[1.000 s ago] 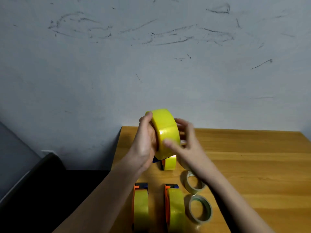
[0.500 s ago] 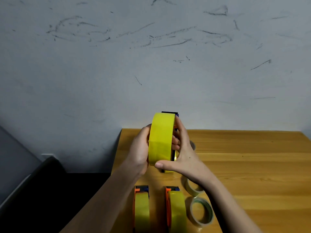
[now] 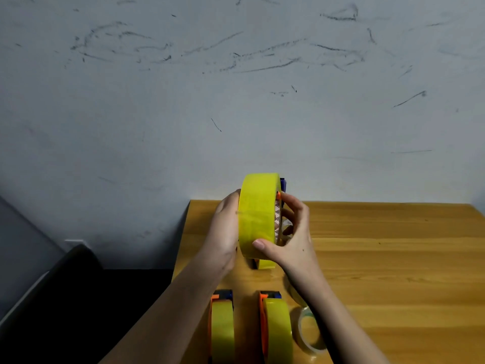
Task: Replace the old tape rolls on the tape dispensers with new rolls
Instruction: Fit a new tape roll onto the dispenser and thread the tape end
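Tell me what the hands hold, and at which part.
Both hold the yellow roll: left hand on its left side, right hand with thumb across its band.

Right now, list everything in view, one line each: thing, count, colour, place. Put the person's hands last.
held tape roll: 1, yellow, lifted above the table's far left part, between both hands
held dispenser: 1, blue and orange, mostly hidden behind the held roll
loaded dispensers: 2, orange with blue tips, yellow rolls fitted, side by side at the near edge
used-up rolls: at least 2, thin and clear, right of the loaded dispensers, one partly behind the right forearm
yellow roll: 1, on the table under the hands, mostly hidden
table: 1, wood
wall: 1, grey, scuffed
left hand: grips the held roll's left side
right hand: thumb on the roll's face, fingers at its right side
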Action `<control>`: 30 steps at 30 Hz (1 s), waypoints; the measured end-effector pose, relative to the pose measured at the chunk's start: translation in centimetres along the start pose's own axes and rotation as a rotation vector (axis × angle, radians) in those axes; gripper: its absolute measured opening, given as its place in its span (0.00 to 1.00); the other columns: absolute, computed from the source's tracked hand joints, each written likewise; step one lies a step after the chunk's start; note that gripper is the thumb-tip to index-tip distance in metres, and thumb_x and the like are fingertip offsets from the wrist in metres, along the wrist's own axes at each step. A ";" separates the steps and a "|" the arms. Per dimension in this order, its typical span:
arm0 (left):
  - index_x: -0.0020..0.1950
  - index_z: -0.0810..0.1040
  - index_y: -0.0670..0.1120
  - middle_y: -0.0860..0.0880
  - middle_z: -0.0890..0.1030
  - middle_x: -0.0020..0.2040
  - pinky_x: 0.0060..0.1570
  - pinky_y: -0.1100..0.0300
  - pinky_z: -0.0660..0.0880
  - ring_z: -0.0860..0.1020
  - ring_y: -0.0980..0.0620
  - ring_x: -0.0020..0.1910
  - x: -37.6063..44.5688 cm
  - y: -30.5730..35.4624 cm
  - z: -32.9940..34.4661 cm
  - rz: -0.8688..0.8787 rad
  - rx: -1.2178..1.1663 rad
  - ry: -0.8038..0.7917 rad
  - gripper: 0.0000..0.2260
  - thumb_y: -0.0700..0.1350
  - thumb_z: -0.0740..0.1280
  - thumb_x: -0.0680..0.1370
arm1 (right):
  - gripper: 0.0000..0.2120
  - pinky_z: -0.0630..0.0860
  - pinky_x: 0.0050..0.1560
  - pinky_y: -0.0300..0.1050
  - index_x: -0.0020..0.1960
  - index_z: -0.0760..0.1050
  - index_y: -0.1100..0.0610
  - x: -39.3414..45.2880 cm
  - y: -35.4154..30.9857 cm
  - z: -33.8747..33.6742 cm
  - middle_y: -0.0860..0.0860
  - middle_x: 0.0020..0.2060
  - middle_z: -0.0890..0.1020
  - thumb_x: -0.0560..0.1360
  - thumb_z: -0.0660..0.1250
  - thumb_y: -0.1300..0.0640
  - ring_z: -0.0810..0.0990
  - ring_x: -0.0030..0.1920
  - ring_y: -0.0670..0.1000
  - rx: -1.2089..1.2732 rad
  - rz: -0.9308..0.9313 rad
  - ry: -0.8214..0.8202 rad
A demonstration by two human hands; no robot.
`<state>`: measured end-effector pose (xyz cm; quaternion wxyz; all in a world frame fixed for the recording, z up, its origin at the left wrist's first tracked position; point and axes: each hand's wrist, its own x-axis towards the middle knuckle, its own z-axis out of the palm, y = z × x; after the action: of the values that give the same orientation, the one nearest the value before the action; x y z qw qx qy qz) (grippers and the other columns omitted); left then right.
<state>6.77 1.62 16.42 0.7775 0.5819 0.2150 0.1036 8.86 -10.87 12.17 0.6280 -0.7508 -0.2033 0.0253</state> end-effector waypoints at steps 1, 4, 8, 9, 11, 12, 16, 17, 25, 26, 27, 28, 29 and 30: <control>0.51 0.79 0.50 0.46 0.81 0.48 0.45 0.54 0.78 0.81 0.48 0.45 0.0 -0.1 0.1 -0.008 -0.005 -0.001 0.09 0.49 0.60 0.80 | 0.50 0.75 0.56 0.37 0.65 0.60 0.36 0.0 0.1 0.0 0.42 0.66 0.69 0.48 0.72 0.24 0.70 0.65 0.39 0.004 0.008 -0.001; 0.58 0.78 0.49 0.44 0.80 0.55 0.50 0.49 0.79 0.81 0.46 0.50 0.2 -0.4 0.3 -0.002 0.039 -0.010 0.12 0.51 0.59 0.80 | 0.49 0.76 0.59 0.47 0.65 0.61 0.38 0.1 0.6 0.0 0.44 0.65 0.71 0.49 0.71 0.22 0.71 0.65 0.42 0.010 0.016 0.006; 0.61 0.77 0.50 0.45 0.80 0.57 0.54 0.45 0.78 0.80 0.45 0.53 0.2 -0.4 0.4 -0.015 0.064 -0.003 0.14 0.54 0.60 0.80 | 0.48 0.76 0.61 0.53 0.63 0.60 0.38 0.1 0.8 0.1 0.44 0.64 0.71 0.49 0.70 0.22 0.72 0.64 0.42 0.010 0.025 0.000; 0.61 0.77 0.51 0.45 0.80 0.57 0.54 0.44 0.78 0.80 0.45 0.53 0.2 -0.4 0.4 -0.020 0.068 0.004 0.14 0.54 0.60 0.80 | 0.47 0.76 0.61 0.54 0.63 0.61 0.37 0.1 0.9 0.1 0.44 0.64 0.71 0.49 0.70 0.22 0.72 0.64 0.42 0.009 0.027 0.000; 0.61 0.76 0.50 0.45 0.79 0.57 0.54 0.45 0.78 0.80 0.45 0.53 0.1 -0.3 0.4 -0.031 0.073 0.021 0.14 0.54 0.60 0.80 | 0.47 0.76 0.60 0.56 0.63 0.61 0.38 0.1 0.9 0.1 0.44 0.63 0.72 0.50 0.70 0.22 0.72 0.64 0.43 0.009 0.028 0.005; 0.61 0.76 0.50 0.44 0.79 0.57 0.53 0.46 0.78 0.80 0.45 0.53 0.2 -0.4 0.3 -0.034 0.074 0.028 0.14 0.54 0.60 0.80 | 0.47 0.76 0.60 0.56 0.63 0.61 0.38 0.0 0.9 0.2 0.44 0.63 0.72 0.50 0.70 0.22 0.72 0.64 0.43 0.011 0.026 0.008; 0.57 0.77 0.49 0.45 0.79 0.53 0.44 0.54 0.78 0.80 0.47 0.48 0.4 -0.6 0.3 -0.019 0.039 0.054 0.12 0.51 0.59 0.80 | 0.47 0.75 0.61 0.56 0.65 0.61 0.38 -0.1 0.7 0.2 0.43 0.64 0.71 0.51 0.70 0.23 0.71 0.65 0.44 -0.022 0.023 0.021; 0.56 0.77 0.48 0.45 0.80 0.50 0.41 0.56 0.78 0.80 0.48 0.45 0.4 -0.7 0.3 -0.012 0.017 0.079 0.11 0.50 0.59 0.80 | 0.47 0.75 0.62 0.56 0.65 0.60 0.36 -0.2 0.6 0.3 0.42 0.65 0.70 0.51 0.70 0.23 0.70 0.66 0.44 -0.040 0.021 0.025; 0.48 0.80 0.39 0.41 0.81 0.39 0.33 0.58 0.80 0.82 0.49 0.32 0.3 -0.2 1.5 -0.031 -0.248 0.098 0.11 0.42 0.60 0.79 | 0.51 0.66 0.70 0.58 0.76 0.60 0.44 -0.4 -0.1 1.3 0.42 0.73 0.65 0.59 0.61 0.20 0.62 0.73 0.44 -0.133 -0.073 0.149; 0.51 0.80 0.38 0.40 0.81 0.42 0.34 0.57 0.80 0.82 0.48 0.34 0.4 -0.2 1.5 -0.023 -0.231 0.107 0.11 0.42 0.60 0.79 | 0.51 0.67 0.70 0.58 0.75 0.61 0.45 -0.4 -0.1 1.4 0.43 0.73 0.66 0.59 0.61 0.20 0.63 0.73 0.44 -0.113 -0.077 0.172; 0.55 0.79 0.38 0.39 0.81 0.45 0.34 0.57 0.81 0.82 0.46 0.37 0.3 -0.2 1.6 -0.015 -0.211 0.115 0.11 0.42 0.61 0.79 | 0.50 0.67 0.69 0.57 0.74 0.63 0.46 -0.5 -0.1 1.4 0.43 0.72 0.67 0.59 0.62 0.21 0.64 0.73 0.44 -0.089 -0.077 0.191; 0.57 0.78 0.38 0.37 0.81 0.48 0.35 0.56 0.80 0.82 0.45 0.39 0.4 -0.2 1.5 -0.010 -0.192 0.120 0.12 0.43 0.62 0.79 | 0.50 0.68 0.69 0.55 0.74 0.64 0.46 -0.5 -0.1 1.5 0.44 0.72 0.68 0.59 0.63 0.21 0.65 0.72 0.44 -0.062 -0.074 0.206; 0.58 0.78 0.38 0.37 0.81 0.50 0.35 0.56 0.80 0.82 0.44 0.41 0.3 -0.2 1.5 -0.006 -0.174 0.118 0.12 0.43 0.63 0.79 | 0.50 0.69 0.69 0.52 0.73 0.65 0.47 -0.6 -0.1 1.5 0.44 0.71 0.68 0.58 0.63 0.21 0.66 0.71 0.43 -0.041 -0.075 0.218; 0.59 0.77 0.38 0.36 0.80 0.52 0.35 0.57 0.80 0.82 0.43 0.43 0.3 -0.2 1.6 0.000 -0.155 0.113 0.13 0.43 0.63 0.79 | 0.50 0.69 0.68 0.48 0.72 0.66 0.46 -0.7 -0.1 1.6 0.43 0.70 0.69 0.58 0.63 0.20 0.66 0.71 0.42 -0.024 -0.077 0.229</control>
<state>7.75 0.36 16.54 0.8069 0.5130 0.2500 0.1525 7.77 -9.62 11.81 0.6384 -0.7480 -0.1590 -0.0872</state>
